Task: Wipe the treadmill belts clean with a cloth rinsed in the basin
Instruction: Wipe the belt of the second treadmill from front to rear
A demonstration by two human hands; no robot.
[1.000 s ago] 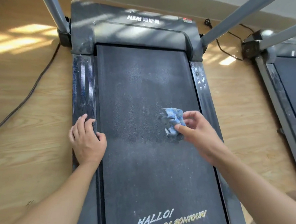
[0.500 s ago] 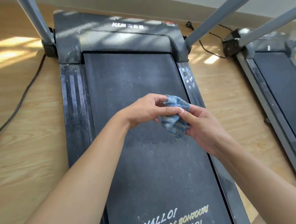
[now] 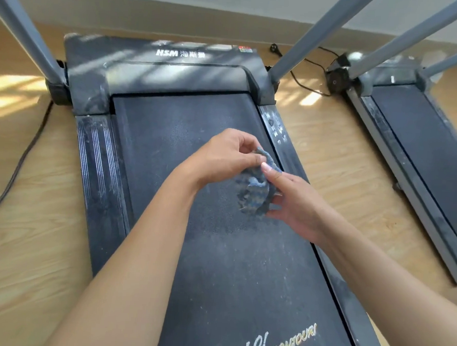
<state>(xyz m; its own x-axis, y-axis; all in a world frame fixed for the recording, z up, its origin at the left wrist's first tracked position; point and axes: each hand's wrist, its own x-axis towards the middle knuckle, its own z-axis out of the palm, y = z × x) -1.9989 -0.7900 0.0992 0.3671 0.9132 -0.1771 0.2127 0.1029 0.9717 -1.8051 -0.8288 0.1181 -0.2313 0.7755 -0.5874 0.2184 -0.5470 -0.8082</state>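
Pinching the upper edge of the blue cloth [image 3: 255, 193] between thumb and curled fingertips, the left hand [image 3: 223, 159] is met from the other side by the right hand [image 3: 297, 206], whose thumb is pressed onto the fabric while its fingers are curled under the lower bunch. The cloth is thus held by both hands, lifted clear of the belt [image 3: 170, 148] and hanging over its right half, near the right side rail [image 3: 280, 138]. The step in hand is judged to be a refolding of the cloth. It would be done well if the soiled face were turned inward and a flat, fresh pad were formed, so that dust is lifted rather than smeared. A greyish film can be made out on the belt around and beyond the hands, so overlapping strokes along its length are advised. The left side rail [image 3: 96, 164] is streaked as well. A second treadmill [image 3: 424, 147] is seen to the right, well apart. The basin is not in view.
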